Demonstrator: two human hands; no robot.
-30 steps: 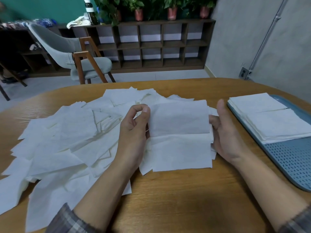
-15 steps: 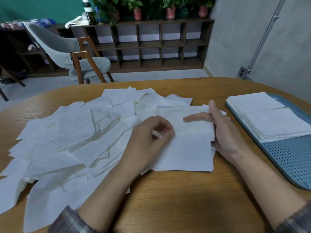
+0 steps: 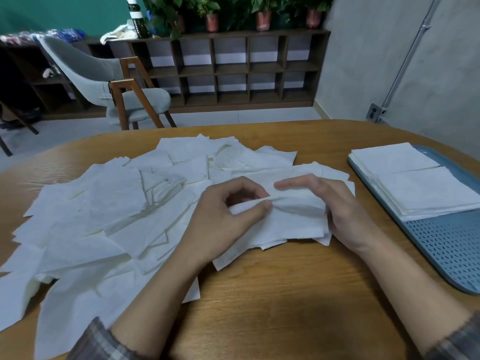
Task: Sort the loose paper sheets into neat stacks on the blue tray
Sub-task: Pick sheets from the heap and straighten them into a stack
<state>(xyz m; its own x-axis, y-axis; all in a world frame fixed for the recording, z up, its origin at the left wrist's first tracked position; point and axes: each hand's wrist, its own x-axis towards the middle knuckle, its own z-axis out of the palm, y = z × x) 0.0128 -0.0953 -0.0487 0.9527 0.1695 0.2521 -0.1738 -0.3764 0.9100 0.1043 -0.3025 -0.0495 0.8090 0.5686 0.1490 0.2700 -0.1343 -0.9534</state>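
Wooden tabletop [image 3: 259, 307] runs bare at the near edge, where two checked sleeves [image 3: 98, 344] come in. Just past it the left hand [image 3: 223, 219] pinches a raised fold of the top sheet between thumb and curled fingers. The right hand [image 3: 337, 211] lies along the right edge of the same small bundle of sheets [image 3: 291, 224], fingers nearly straight across its top; whether its thumb is tucked beneath I cannot tell. That paper looks thin, soft and very light, likely to crumple or slide, so I'd take the bundle flat by two opposite edges rather than by one bunched fold. Left of the hands a wide mess of loose sheets [image 3: 104, 216] covers the table. Over to the right, the blue tray [image 3: 446, 250] holds two squared stacks [image 3: 415, 185] at its far end. Beyond stand a grey chair [image 3: 104, 81] and a cubby shelf [image 3: 233, 68] topped with potted plants [image 3: 262, 19].
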